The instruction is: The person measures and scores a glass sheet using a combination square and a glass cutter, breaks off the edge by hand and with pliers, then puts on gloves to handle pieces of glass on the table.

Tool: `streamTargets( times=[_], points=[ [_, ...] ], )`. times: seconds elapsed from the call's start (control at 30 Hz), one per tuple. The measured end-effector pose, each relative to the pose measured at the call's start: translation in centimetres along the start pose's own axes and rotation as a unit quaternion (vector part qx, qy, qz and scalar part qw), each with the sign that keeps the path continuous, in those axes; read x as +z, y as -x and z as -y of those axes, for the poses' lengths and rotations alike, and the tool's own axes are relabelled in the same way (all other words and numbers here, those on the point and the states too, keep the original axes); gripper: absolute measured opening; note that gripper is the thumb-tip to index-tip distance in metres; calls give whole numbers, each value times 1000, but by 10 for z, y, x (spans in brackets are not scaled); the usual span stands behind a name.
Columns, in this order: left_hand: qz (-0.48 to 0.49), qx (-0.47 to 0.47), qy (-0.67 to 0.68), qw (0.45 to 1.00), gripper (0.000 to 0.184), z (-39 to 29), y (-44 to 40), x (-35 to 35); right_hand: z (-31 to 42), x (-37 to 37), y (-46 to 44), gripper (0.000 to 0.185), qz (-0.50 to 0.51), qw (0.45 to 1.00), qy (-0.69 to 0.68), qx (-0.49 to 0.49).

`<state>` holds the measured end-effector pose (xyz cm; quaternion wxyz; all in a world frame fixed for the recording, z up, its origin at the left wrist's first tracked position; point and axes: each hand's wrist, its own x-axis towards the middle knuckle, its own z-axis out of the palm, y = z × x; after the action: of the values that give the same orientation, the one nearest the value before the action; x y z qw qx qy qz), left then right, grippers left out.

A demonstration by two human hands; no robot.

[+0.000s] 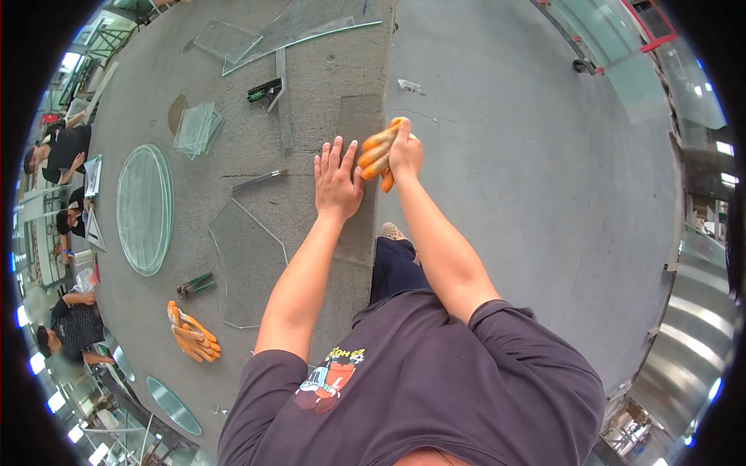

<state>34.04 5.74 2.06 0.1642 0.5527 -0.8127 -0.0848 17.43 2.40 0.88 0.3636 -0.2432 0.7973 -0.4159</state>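
Grey surface (334, 74) carries glass panes (196, 130); by its edge, the right hand (408, 154) has fingers closed around an orange glove (377, 149); just beside, the left hand (337, 186) is empty, fingers slightly parted; neither hand is gloved yet.

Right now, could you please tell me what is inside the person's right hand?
The right hand grips an orange glove; part sticks out, the gripped portion is covered.

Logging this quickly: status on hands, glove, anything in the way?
Left hand open, beside orange glove. Right hand gripping it. Glass pane nearby, apparently not blocking.
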Motion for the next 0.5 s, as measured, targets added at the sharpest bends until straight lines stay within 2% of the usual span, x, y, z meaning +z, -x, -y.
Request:
streamTargets(
  times=[0.1, 0.17, 0.5],
  points=[
    [4, 1, -4, 1000, 58, 1, 0, -2, 9, 7, -12, 81, 4, 998, 62, 6],
    [9, -6, -1, 1000, 58, 0, 0, -1, 9, 8, -14, 79, -1, 996, 80, 48],
    [19, -10, -1, 1000, 58, -1, 1, -1, 35, 7, -2, 77, -37, 987, 111, 110]
  ],
)
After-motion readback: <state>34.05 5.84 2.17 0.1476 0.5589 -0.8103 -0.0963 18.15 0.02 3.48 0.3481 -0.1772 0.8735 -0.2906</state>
